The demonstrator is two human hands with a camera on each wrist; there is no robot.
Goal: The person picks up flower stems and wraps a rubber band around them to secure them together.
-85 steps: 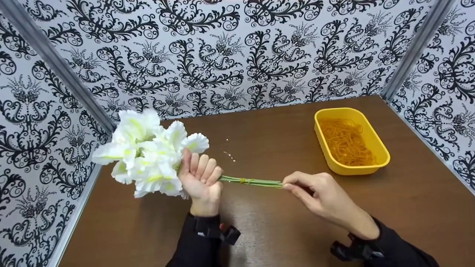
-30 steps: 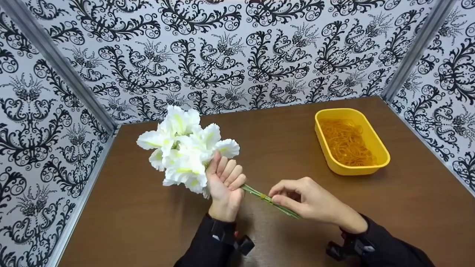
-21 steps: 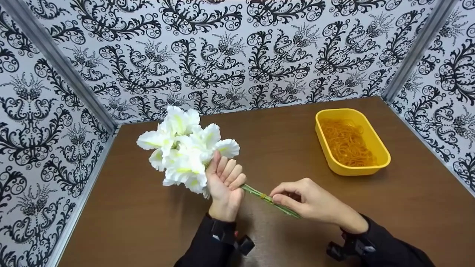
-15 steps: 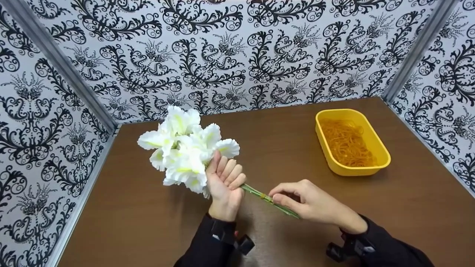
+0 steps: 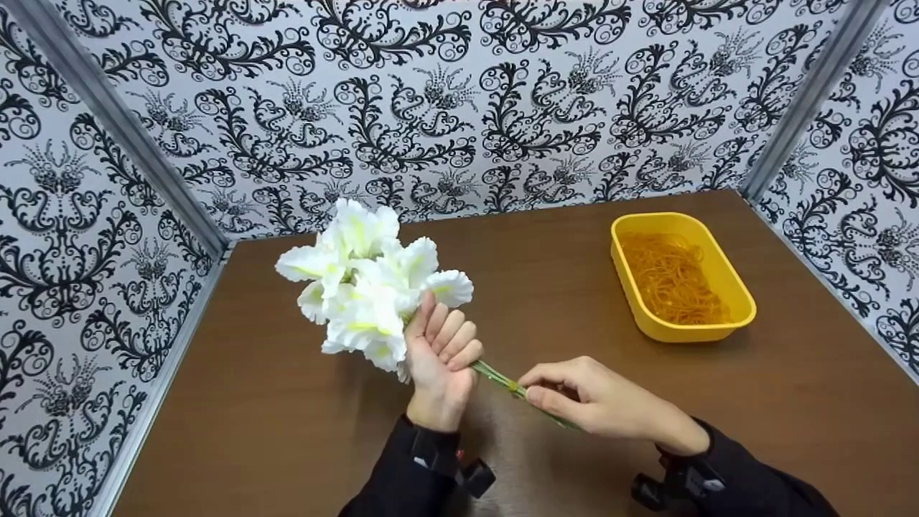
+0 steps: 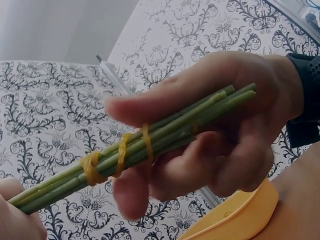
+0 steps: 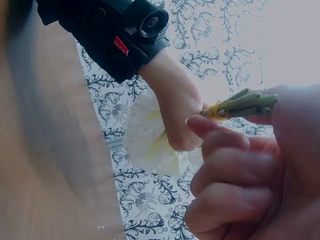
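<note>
The left hand (image 5: 439, 352) was curled round a bunch of white artificial flowers with pale yellow centres (image 5: 370, 287), gripping it just under the blooms so the heads fanned up and away from the knuckles. The thin green stems (image 6: 165, 135) ran out from that fist toward the right hand (image 5: 603, 402), which pinched them between thumb and fingertips (image 6: 135, 107) near their cut ends. The two hands were close together, joined only by the stems, both raised a little off the brown wooden tabletop (image 5: 287, 445).

Between the hands a yellow rubber band (image 6: 117, 157) was wound in several loops round the stems. In the left wrist view the loops sat spread apart rather than stacked, the nearest one just beside the right hand's fingertips.

Beyond the right hand, well apart from it, stood a yellow plastic rectangular tub (image 5: 739, 301) holding a tangle of more orange-yellow rubber bands (image 5: 671, 276).

The risk I saw was the band working loose. With the loops spread and so near the stem ends, a tug from the right hand could roll them off the tips and the stems would splay. Too hard a pinch might also bend the thin stems, and a slack left-hand grip would let the heavy blooms tip the bunch downward.
</note>
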